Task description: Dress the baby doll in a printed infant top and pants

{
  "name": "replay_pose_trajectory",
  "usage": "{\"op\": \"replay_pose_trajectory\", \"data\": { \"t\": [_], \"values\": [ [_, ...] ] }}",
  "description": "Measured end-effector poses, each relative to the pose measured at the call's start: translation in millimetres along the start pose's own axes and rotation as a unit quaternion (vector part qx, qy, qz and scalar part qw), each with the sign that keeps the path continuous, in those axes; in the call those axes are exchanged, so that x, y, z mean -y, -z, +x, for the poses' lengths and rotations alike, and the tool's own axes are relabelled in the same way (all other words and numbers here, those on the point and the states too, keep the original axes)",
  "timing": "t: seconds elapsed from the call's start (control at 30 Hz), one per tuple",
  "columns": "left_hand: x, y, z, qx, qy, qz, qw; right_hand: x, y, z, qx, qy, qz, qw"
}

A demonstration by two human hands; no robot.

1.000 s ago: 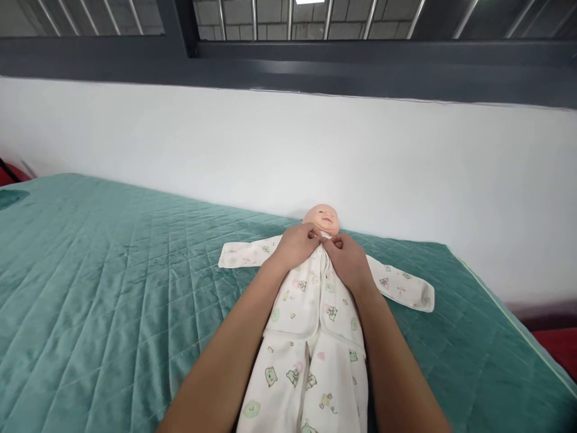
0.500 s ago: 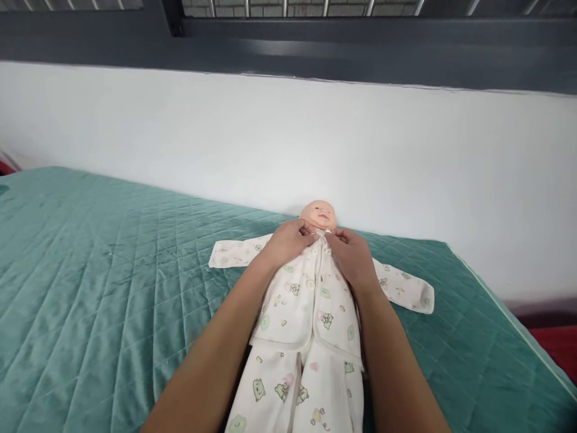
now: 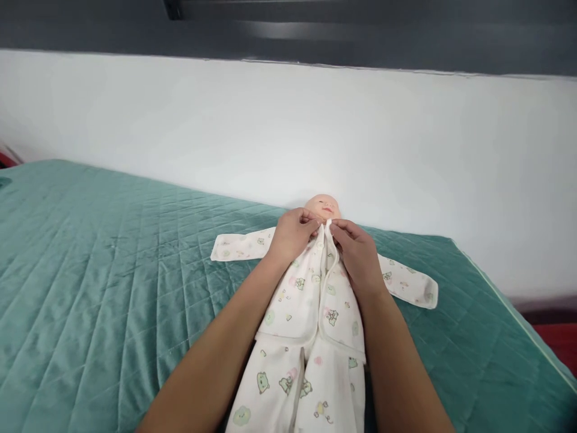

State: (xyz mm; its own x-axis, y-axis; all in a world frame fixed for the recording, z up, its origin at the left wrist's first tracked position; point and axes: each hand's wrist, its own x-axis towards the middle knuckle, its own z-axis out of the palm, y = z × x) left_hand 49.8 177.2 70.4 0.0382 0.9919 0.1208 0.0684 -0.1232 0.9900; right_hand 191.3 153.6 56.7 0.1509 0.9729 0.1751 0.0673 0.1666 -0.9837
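Observation:
A baby doll (image 3: 325, 206) lies on its back, its head close to the wall. It wears a white baby jacket (image 3: 300, 310) printed with small animals, and matching trousers (image 3: 265, 385). At the collar, my left hand (image 3: 295, 233) pinches the jacket's left front edge. My right hand (image 3: 356, 243) pinches the right front edge, lifted a little near the doll's chin. The two front edges lie close together down the chest, with a narrow gap between them. The sleeves spread out to both sides. My fingers partly cover the collar and the doll's neck.
A green quilted cover (image 3: 112, 258) spreads under the doll. Behind its head rises a white wall (image 3: 180, 126), topped by a dark frame (image 3: 360, 45). Something red (image 3: 559, 343) shows beyond the cover's right edge.
Both hands have drawn the collar edges up, and the right edge now stands raised near the chin. The view has tilted down slightly.

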Motion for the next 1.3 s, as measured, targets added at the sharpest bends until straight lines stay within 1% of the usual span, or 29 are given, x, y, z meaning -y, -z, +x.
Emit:
{"op": "replay_pose_trajectory", "data": {
  "t": [0.17, 0.3, 0.43, 0.6, 0.73, 0.93, 1.13, 1.3],
  "values": [
    [0.0, -0.7, -1.9, 0.006, 0.0, -0.026, 1.0, -0.2, -1.2, 0.6, -0.013, 0.04, -0.027, 0.999],
    [2.1, -0.5, -1.0, 0.017, -0.001, -0.044, 0.999, 1.0, -1.4, -0.3, -0.013, 0.035, -0.063, 0.997],
    [4.8, 0.2, 0.2, 0.008, 0.01, -0.032, 0.999, 1.7, -1.5, -1.3, -0.016, 0.031, -0.071, 0.997],
    [8.1, 1.8, 1.2, 0.01, -0.021, -0.01, 1.0, 2.5, -1.8, -2.0, -0.014, 0.024, -0.078, 0.997],
    [8.2, 1.6, -0.1, 0.005, -0.018, -0.007, 1.0, -0.1, -1.6, -0.5, -0.018, 0.028, -0.08, 0.996],
    [10.6, 1.7, -2.3, -0.001, -0.047, 0.007, 0.999, -7.5, 0.8, 2.4, -0.044, 0.056, -0.043, 0.997],
    [15.0, 2.2, -1.1, 0.01, -0.091, 0.013, 0.996, -2.5, -0.2, -1.3, -0.022, 0.047, -0.038, 0.998],
    [11.7, 2.2, -3.5, 0.01, -0.104, 0.036, 0.994, -0.7, -2.5, -2.5, -0.03, 0.039, -0.054, 0.997]
  ]
}}
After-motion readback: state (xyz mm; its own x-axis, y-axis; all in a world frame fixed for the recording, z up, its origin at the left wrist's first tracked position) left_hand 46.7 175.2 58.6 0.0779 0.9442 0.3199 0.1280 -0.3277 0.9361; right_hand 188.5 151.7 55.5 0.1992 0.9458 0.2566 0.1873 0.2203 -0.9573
